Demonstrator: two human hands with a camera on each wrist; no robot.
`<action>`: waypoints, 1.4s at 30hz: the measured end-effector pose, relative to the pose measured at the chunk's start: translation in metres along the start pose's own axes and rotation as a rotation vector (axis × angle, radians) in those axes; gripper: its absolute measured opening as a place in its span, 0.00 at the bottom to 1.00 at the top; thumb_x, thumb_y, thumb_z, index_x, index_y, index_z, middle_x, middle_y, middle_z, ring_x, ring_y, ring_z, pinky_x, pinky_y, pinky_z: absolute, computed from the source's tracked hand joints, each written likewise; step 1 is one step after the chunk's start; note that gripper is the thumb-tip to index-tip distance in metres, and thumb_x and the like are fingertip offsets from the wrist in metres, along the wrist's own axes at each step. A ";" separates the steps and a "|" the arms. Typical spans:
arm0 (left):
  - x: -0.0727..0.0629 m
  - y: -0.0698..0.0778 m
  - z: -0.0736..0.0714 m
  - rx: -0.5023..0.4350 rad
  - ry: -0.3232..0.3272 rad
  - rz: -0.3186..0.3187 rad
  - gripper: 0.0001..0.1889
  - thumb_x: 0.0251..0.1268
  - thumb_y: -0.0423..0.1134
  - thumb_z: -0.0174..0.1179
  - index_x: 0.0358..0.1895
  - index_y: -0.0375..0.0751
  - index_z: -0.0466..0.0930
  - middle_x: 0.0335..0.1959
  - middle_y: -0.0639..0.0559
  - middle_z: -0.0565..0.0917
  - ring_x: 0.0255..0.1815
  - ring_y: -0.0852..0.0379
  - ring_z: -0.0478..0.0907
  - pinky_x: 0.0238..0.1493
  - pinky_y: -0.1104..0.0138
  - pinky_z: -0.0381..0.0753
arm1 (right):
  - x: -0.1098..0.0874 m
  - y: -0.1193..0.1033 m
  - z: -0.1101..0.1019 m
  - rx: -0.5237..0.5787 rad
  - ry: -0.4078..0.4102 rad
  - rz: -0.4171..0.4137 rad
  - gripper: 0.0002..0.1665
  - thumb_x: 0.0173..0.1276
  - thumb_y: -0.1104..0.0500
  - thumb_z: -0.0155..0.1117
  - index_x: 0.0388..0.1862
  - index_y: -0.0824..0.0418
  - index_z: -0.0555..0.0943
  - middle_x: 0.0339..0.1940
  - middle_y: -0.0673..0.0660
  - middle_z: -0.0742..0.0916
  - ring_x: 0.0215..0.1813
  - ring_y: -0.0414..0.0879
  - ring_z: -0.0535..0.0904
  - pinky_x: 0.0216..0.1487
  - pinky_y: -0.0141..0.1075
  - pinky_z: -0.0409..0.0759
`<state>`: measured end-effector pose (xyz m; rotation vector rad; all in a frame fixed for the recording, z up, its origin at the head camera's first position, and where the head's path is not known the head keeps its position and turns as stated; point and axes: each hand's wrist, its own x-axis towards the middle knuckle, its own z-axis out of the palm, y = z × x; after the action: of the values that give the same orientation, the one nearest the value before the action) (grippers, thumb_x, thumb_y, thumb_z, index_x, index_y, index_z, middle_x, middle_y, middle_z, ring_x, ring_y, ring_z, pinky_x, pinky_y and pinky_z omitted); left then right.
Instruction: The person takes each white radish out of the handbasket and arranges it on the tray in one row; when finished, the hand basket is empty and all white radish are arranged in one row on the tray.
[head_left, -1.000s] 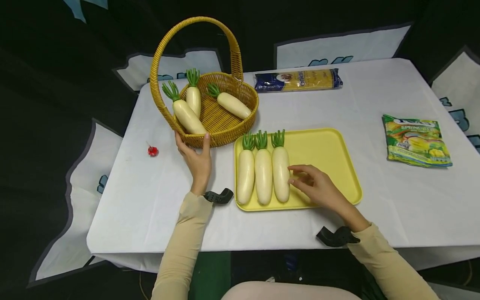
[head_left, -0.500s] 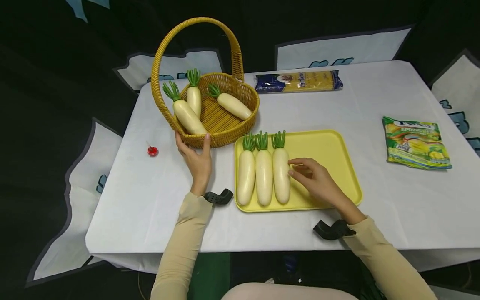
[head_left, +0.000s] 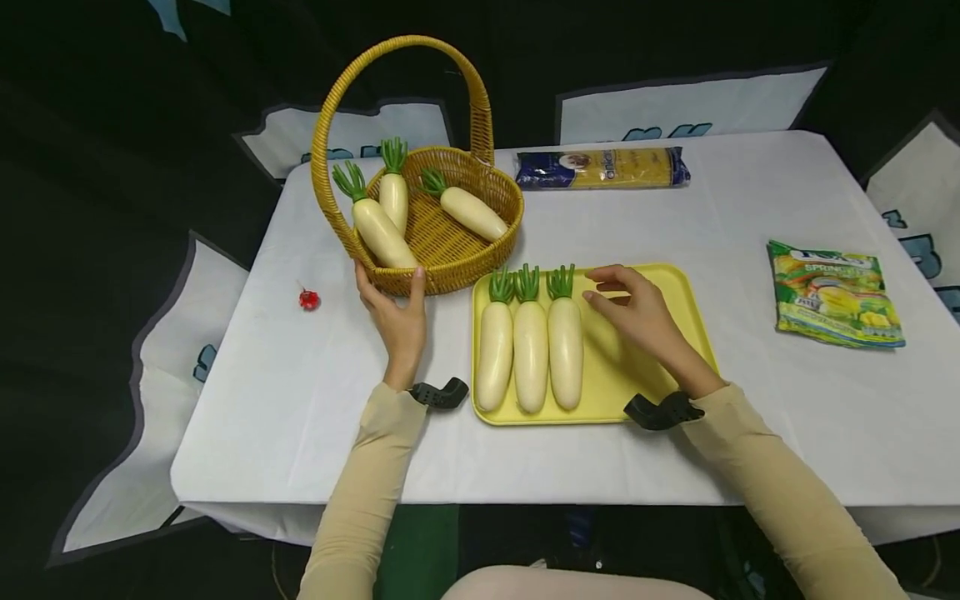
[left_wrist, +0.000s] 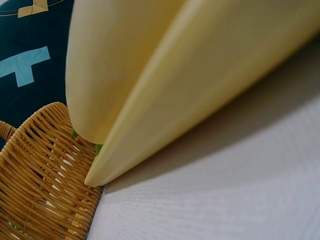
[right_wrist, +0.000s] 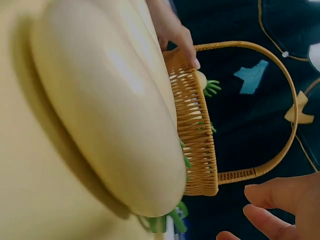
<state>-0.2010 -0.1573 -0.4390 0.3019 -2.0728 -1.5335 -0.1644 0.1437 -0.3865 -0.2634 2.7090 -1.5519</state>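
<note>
Three white radishes with green tops, the left, middle and right, lie side by side on the left half of a yellow tray. My right hand hovers over the tray beside the right radish's leafy end, fingers loosely bent and holding nothing; it also appears in the right wrist view. My left hand holds the near side of a wicker basket, thumb at its rim; some fingers are hidden. In the basket are three more radishes: two lean at the left, one lies at the right.
A pasta packet lies at the back of the white table. Green soup packets sit at the right. A small red object rests left of the basket, whose tall handle arches upward.
My right hand has moved away from the right radish's side, up toward its leafy end. My left hand stays at the basket, and the radishes lie as before.
</note>
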 end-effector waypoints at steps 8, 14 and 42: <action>0.001 0.002 0.000 0.011 -0.002 0.011 0.47 0.55 0.58 0.58 0.71 0.51 0.37 0.72 0.48 0.46 0.72 0.56 0.45 0.70 0.56 0.52 | 0.035 -0.031 0.009 -0.143 0.021 -0.136 0.24 0.63 0.56 0.60 0.57 0.61 0.73 0.55 0.62 0.76 0.56 0.56 0.72 0.55 0.48 0.72; 0.002 0.002 0.001 0.009 0.000 0.015 0.47 0.57 0.53 0.59 0.71 0.49 0.37 0.72 0.46 0.46 0.72 0.53 0.45 0.70 0.55 0.49 | 0.068 -0.047 0.025 -0.194 0.021 -0.278 0.24 0.63 0.56 0.59 0.58 0.61 0.72 0.56 0.61 0.75 0.55 0.54 0.70 0.55 0.47 0.71; -0.003 0.003 -0.005 0.069 -0.012 -0.006 0.48 0.54 0.61 0.56 0.71 0.52 0.35 0.72 0.48 0.45 0.73 0.54 0.44 0.70 0.55 0.48 | 0.178 -0.081 0.078 -0.372 -0.191 -0.075 0.35 0.64 0.51 0.56 0.68 0.56 0.59 0.63 0.63 0.66 0.63 0.54 0.65 0.61 0.46 0.67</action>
<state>-0.1958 -0.1590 -0.4357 0.3251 -2.1390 -1.4725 -0.3213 0.0104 -0.3431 -0.4930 2.8379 -0.9626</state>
